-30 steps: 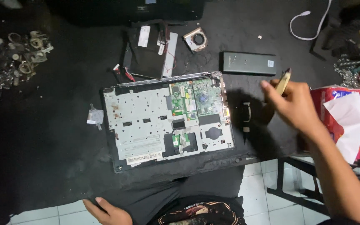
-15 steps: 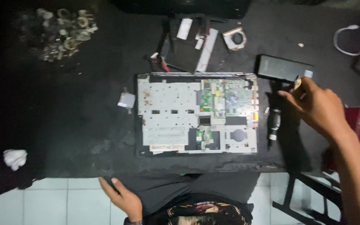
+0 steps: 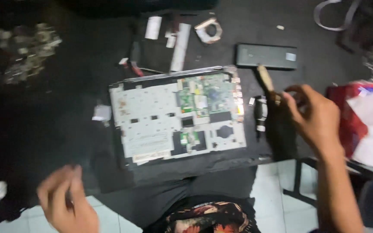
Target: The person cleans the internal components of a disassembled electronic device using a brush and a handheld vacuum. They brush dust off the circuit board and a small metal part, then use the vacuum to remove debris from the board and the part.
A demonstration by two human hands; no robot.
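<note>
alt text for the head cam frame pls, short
An opened laptop chassis with its green circuit board exposed lies on a black table. The right hand holds a pale-handled tool beside it, above a black screwdriver; the left hand, blurred, hangs off the table's near edge.
</note>
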